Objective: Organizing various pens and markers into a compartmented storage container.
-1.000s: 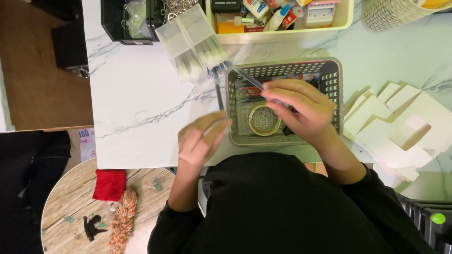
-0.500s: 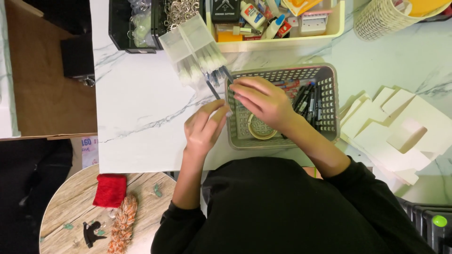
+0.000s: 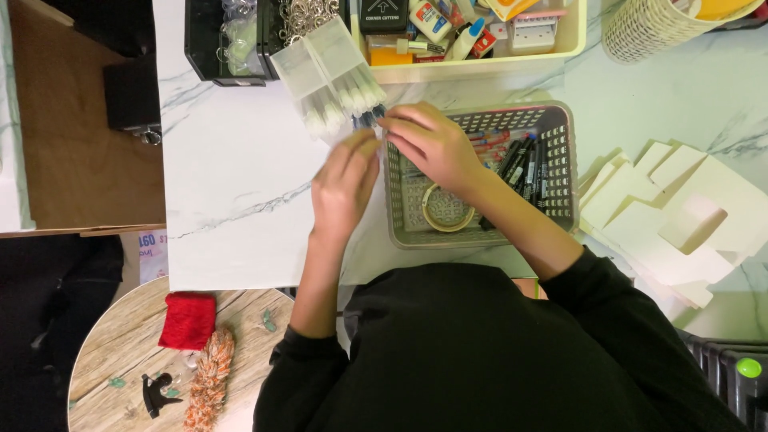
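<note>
We work at a white marble table point(image 3: 240, 200); a cream tray point(image 3: 480, 68) of glue bottles and craft supplies stands along the far edge, a black bin point(image 3: 210, 48) to its left and a woven basket point(image 3: 648, 32) to its right; a stack of white cardboard cut-outs point(image 3: 680, 216) lies at the right. One grey mesh basket point(image 3: 560, 144) sits before us, holding one roll of tape point(image 3: 446, 210) and a bundle of dark markers point(image 3: 528, 168), too tightly packed to count. One clear plastic pack of white-tipped items point(image 3: 332, 76) lies just beyond the basket's left corner, partly over the tray's edge. Our right hand point(image 3: 432, 144) reaches across the basket's left rim, fingers pinched together on dark pens point(image 3: 370, 118) beside the pack; their number cannot be told. Our left hand point(image 3: 344, 188) meets it there, fingers extended and blurred; whether they clasp the pens cannot be told.
</note>
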